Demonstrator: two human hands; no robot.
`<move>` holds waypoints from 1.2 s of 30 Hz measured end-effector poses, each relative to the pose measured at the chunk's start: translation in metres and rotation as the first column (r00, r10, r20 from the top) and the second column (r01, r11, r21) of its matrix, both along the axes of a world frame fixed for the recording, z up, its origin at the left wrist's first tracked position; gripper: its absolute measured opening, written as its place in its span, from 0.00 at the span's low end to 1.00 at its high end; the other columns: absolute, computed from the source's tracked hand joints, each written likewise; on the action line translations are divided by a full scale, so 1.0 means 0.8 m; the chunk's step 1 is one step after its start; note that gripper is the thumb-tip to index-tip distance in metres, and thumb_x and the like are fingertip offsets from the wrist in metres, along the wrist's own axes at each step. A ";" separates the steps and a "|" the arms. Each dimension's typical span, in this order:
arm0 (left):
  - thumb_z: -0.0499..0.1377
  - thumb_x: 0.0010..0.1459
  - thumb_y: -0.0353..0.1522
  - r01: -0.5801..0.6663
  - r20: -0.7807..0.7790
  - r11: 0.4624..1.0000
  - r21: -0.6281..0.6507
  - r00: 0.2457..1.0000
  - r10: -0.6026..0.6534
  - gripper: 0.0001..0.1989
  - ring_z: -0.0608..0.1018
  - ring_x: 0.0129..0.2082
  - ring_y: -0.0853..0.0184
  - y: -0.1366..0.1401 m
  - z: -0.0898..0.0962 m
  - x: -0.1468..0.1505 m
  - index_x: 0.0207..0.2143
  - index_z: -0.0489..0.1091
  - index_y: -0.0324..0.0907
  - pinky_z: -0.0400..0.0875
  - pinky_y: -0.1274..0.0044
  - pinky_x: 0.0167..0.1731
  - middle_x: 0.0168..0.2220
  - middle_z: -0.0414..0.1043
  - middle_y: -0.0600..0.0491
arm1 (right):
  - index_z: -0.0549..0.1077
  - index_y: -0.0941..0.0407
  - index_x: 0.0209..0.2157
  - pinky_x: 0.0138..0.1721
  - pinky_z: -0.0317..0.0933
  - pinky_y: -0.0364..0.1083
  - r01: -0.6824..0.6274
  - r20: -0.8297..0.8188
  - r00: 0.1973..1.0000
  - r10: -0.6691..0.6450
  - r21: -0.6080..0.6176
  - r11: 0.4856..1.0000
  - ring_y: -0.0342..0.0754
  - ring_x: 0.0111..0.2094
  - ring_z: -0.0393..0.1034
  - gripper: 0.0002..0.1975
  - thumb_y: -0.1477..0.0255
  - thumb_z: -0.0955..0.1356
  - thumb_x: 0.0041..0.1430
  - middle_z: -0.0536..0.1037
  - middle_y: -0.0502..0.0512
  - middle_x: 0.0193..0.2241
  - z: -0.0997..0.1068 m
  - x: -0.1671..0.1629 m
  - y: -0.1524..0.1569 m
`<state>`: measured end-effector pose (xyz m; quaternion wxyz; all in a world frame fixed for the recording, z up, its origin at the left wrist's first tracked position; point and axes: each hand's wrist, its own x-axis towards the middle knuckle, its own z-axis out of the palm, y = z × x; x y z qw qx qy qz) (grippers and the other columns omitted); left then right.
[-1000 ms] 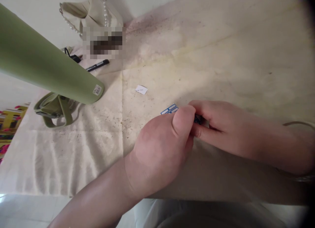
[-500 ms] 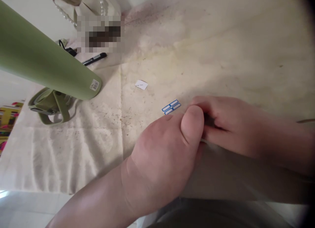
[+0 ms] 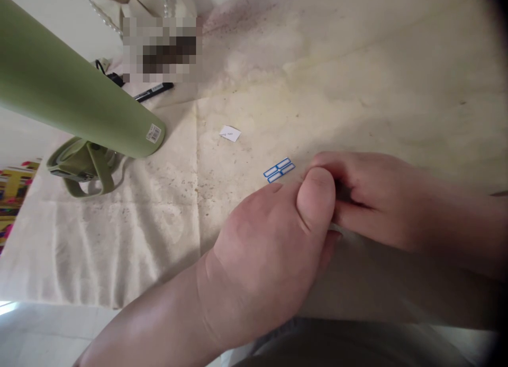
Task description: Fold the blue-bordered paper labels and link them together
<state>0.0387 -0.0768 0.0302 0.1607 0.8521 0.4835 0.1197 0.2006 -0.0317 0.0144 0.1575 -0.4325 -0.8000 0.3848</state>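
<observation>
My left hand [image 3: 273,240] is closed, its back toward me and its thumb bent against the fingertips of my right hand. My right hand [image 3: 369,198] is closed too, with thumb and fingers pinched together where the two hands meet. Whatever lies between the fingers is hidden or too small to make out. Just beyond my left knuckles, a small sheet of blue-bordered label stickers [image 3: 279,170] lies on the tablecloth. Farther off to the left is a small white slip of paper [image 3: 230,133] with printed letters on it.
A tall green tumbler [image 3: 79,86] stands at the left, with a green handled lid [image 3: 81,166] beside it. Behind are a black pen [image 3: 154,91] and a cream bag with a pearl strap [image 3: 165,2]. A pale, creased cloth [image 3: 130,250] covers the table.
Both hands stay pressed together and sit slightly farther right in view. The stickers and paper slip shift a little with the camera. No object changes hands visibly.
</observation>
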 end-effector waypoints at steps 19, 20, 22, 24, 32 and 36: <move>0.55 0.54 0.34 -0.013 -0.070 0.999 -0.048 0.997 0.009 0.20 0.75 0.34 0.56 -0.003 0.004 0.004 0.50 0.59 0.43 0.72 0.64 0.33 0.32 0.71 0.49 | 0.68 0.52 0.28 0.26 0.60 0.45 0.001 0.046 0.999 -0.003 0.047 0.999 0.46 0.28 0.67 0.03 0.69 0.63 0.52 0.75 0.49 0.28 -0.005 0.000 -0.002; 0.54 0.55 0.34 -0.005 -0.091 0.999 -0.051 0.996 0.000 0.20 0.75 0.34 0.55 -0.003 0.005 0.004 0.51 0.59 0.42 0.72 0.64 0.34 0.32 0.71 0.49 | 0.68 0.52 0.28 0.26 0.60 0.45 0.001 0.057 0.998 -0.003 0.051 0.999 0.46 0.28 0.67 0.03 0.69 0.63 0.52 0.75 0.49 0.28 -0.006 0.000 -0.002; 0.54 0.55 0.34 0.025 -0.150 0.997 -0.069 0.988 -0.035 0.22 0.75 0.35 0.55 -0.003 0.006 0.005 0.53 0.57 0.42 0.72 0.64 0.34 0.34 0.72 0.48 | 0.67 0.52 0.28 0.25 0.59 0.45 0.000 0.069 0.998 -0.005 0.076 0.997 0.46 0.27 0.66 0.03 0.70 0.63 0.51 0.74 0.50 0.27 -0.006 0.000 -0.002; 0.54 0.54 0.34 0.045 -0.205 0.996 -0.075 0.977 -0.059 0.25 0.75 0.34 0.56 -0.004 0.005 0.006 0.55 0.56 0.42 0.72 0.63 0.33 0.37 0.73 0.47 | 0.67 0.52 0.28 0.24 0.58 0.46 -0.008 0.073 0.997 0.000 0.103 0.995 0.46 0.26 0.66 0.02 0.70 0.64 0.51 0.74 0.50 0.26 -0.007 0.000 -0.001; 0.55 0.53 0.33 0.069 -0.197 0.995 -0.066 0.977 -0.081 0.27 0.75 0.33 0.55 -0.011 0.011 0.006 0.56 0.57 0.38 0.72 0.64 0.28 0.37 0.73 0.45 | 0.64 0.51 0.26 0.19 0.55 0.45 -0.019 0.112 0.994 0.003 0.141 0.990 0.45 0.22 0.63 0.03 0.68 0.64 0.49 0.72 0.48 0.22 -0.011 0.000 -0.003; 0.54 0.55 0.34 0.062 -0.205 0.991 -0.117 0.975 -0.086 0.27 0.75 0.33 0.56 -0.004 0.014 0.006 0.56 0.55 0.35 0.71 0.64 0.28 0.37 0.73 0.45 | 0.65 0.52 0.26 0.20 0.56 0.45 0.000 0.138 0.990 -0.015 0.113 0.994 0.46 0.22 0.64 0.03 0.68 0.64 0.48 0.73 0.49 0.23 -0.012 0.001 -0.001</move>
